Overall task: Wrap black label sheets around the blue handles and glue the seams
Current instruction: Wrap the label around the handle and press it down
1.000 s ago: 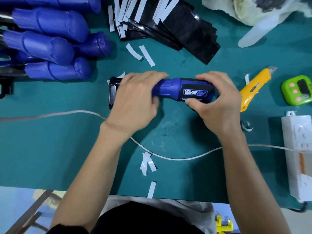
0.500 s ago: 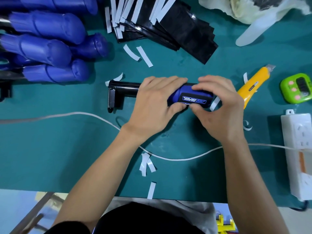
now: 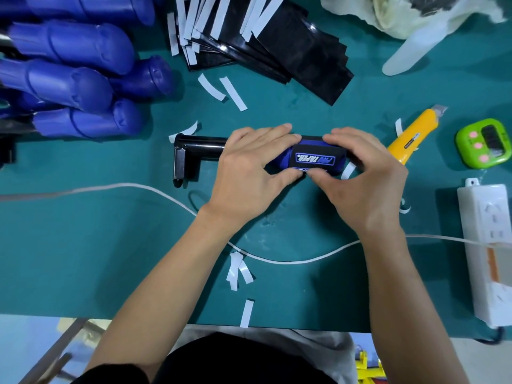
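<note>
Strips of backing [image 3: 246,313] litter near edge of tabletop [image 3: 83,259], probably peeled liners. White cable [image 3: 277,261] crosses just beyond. Mid-tabletop: left grip [image 3: 249,173] curled round blue handle [image 3: 278,162], steadying it against rolling. Right grip [image 3: 365,178] clasps black label sheet [image 3: 315,149] round handle, thumb pressing lower seam, likely to seat it. Yellow knife [image 3: 410,137] just right, within reach. Far edge: spare label sheets [image 3: 291,48]. Far left corner: bare handles [image 3: 77,79] queued.
</note>
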Demonstrator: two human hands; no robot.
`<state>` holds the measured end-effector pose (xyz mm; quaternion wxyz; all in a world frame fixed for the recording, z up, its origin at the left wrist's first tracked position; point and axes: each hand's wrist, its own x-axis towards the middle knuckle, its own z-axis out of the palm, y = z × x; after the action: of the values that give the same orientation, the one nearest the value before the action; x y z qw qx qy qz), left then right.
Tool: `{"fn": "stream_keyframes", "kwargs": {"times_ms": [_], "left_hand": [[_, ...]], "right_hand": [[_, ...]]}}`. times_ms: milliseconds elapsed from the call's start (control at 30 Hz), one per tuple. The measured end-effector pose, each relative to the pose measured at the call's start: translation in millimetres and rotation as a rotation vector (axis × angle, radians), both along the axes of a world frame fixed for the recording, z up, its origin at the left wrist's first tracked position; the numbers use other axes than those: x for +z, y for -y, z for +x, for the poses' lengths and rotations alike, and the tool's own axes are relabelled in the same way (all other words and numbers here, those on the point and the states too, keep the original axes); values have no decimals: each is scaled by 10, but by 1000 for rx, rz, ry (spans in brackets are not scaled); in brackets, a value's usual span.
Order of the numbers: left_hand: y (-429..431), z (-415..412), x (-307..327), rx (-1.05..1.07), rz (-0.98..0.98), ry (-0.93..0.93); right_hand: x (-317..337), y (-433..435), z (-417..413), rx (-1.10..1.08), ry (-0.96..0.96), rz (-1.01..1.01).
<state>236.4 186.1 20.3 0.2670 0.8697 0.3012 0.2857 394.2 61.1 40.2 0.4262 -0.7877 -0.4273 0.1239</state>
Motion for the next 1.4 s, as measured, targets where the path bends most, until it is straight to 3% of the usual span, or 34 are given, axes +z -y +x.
{"fn": "stream_keyframes", "kwargs": {"times_ms": [200,633,933,1200,1400], "left_hand": [[48,12,35,33,-42,-4],[78,24,58,28,-86,21],[116,56,90,54,-106,23],[141,77,96,92,-137,13],[189,98,154,176,-274,32]], "right_hand": [[17,15,-17,-90,-66,-16],[46,3,16,-59,-211,32],[73,-44,-131,-184,-419,193],[53,-79,-189,-245,-393,204],[84,-132,-194,-264,-457,212]]}}
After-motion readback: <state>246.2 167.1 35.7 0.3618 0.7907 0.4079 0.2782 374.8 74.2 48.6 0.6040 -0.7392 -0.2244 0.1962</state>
